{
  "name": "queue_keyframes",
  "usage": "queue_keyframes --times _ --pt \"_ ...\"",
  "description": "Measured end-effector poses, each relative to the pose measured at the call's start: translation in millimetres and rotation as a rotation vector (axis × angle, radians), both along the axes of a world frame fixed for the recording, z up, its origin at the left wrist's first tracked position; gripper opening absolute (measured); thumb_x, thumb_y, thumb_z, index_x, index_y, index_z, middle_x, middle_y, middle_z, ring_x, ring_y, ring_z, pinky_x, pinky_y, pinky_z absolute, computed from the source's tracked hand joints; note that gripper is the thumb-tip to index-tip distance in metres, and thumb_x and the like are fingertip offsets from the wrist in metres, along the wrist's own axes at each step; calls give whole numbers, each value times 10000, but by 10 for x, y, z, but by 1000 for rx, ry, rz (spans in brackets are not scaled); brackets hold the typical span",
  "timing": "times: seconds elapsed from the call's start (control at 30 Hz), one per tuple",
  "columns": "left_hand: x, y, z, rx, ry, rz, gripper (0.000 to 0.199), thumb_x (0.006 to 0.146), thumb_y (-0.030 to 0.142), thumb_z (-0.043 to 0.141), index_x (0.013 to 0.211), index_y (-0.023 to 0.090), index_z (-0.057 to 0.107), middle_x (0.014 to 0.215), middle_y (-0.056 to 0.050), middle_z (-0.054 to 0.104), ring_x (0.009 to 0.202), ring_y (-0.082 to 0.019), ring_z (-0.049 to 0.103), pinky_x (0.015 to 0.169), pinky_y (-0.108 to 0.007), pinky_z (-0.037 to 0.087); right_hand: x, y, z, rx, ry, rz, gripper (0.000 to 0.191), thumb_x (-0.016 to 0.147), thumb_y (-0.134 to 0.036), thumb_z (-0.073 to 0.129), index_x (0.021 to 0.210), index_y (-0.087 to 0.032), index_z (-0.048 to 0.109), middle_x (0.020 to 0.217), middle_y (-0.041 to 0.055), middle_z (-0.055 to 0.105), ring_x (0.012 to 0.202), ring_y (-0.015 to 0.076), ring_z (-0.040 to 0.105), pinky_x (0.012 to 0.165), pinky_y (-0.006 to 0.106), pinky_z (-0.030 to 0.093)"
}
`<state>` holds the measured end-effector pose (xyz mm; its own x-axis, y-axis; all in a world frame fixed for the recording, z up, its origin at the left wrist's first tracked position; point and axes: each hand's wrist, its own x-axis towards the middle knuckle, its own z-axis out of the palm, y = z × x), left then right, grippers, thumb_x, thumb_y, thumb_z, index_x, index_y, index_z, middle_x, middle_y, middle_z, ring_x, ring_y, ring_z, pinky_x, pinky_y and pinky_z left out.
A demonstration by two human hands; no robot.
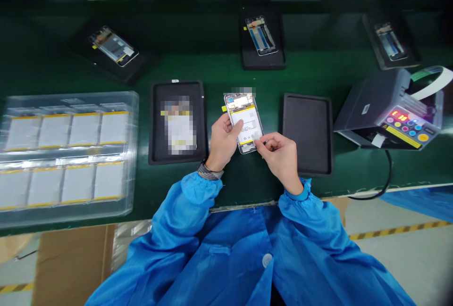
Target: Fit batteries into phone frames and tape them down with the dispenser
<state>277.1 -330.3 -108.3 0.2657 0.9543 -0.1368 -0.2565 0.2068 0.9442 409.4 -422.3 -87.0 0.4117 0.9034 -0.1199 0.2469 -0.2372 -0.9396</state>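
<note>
An opened smartphone (253, 119), its white battery and circuit board showing, is held tilted above the green bench. My left hand (223, 140) grips it by the left edge, with the thumb lying across the battery. At the phone's lower right corner, my right hand (278, 153) has its thumb and forefinger pinched together. Something small and dark shows by those fingertips, too small to name. To the left of my left hand, a black tray (153, 127) holds another phone, blurred over. An identical black tray (307, 131) lies to the right of my right hand.
A clear plastic tray (132, 155) with several white batteries covers the left side. At the right stands a grey dispenser (368, 103) with a lit display and a cable. Farther back, several opened phones (261, 36) rest on black trays on the green surface.
</note>
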Motion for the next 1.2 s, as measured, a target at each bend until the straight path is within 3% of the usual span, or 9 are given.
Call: queue_keyframes --times 0.13,0.27,0.37,0.43,0.5,0.63,0.73,0.9,1.2 --pt "10 1 -14 -20 -33 5 451 794 400 827 1128 145 663 1201 -137 757 1121 -292 723 982 -436 585 20 4 19 -22 -114 54 234 868 -399 696 797 -189 623 509 -78 454 475 91 352 520 243 310" --pt "18 2 -23 -67 -53 9 468 770 383 845 1130 144 664 1180 -135 764 1105 -294 729 989 -449 583 81 -9 95 -74 -363 111 227 883 -397 699 804 -206 604 518 -80 437 472 100 379 537 257 303" --pt "12 3 -4 -78 -67 -6 484 765 384 855 1138 141 663 1188 -141 759 1120 -305 724 995 -462 580 138 -10 122 -83 -516 80 285 848 -454 756 919 -212 621 622 -56 514 531 118 445 563 264 336" --pt "3 1 21 -79 -84 -29 489 774 390 853 1149 140 664 1202 -143 755 1130 -306 721 995 -460 581 167 11 108 -65 -437 112 386 838 -499 766 1053 -216 617 755 -22 606 582 128 501 587 267 394" --pt "-9 0 49 -68 -99 -57 494 779 393 852 1161 140 667 1212 -142 752 1134 -302 719 994 -450 583 186 52 76 -64 -191 210 438 848 -561 744 1077 -215 604 858 13 670 616 139 553 578 270 447" --pt "-38 4 97 -43 -108 -112 498 779 394 858 1170 151 670 1236 -132 747 1145 -293 713 999 -428 581 213 141 30 -90 231 322 499 841 -686 701 795 -213 548 762 27 669 583 147 571 469 262 473" --pt "-54 15 119 -28 -106 -138 488 787 390 854 1172 154 669 1251 -134 740 1154 -291 709 1005 -425 574 220 174 45 -75 280 310 521 863 -683 681 722 -208 519 692 18 645 541 130 560 440 251 488" --pt "-68 27 128 -11 -44 -121 483 794 417 842 1167 162 672 1238 -137 743 1148 -285 710 1002 -421 569 173 195 73 -114 319 322 474 795 -590 790 924 -173 602 787 32 716 533 120 603 423 234 498" --pt "-87 8 139 -26 8 -121 467 792 409 841 1146 152 676 1214 -143 749 1094 -256 727 957 -385 578 211 190 22 -85 425 393 411 771 -399 826 1005 -154 593 843 37 738 552 114 619 460 228 515"
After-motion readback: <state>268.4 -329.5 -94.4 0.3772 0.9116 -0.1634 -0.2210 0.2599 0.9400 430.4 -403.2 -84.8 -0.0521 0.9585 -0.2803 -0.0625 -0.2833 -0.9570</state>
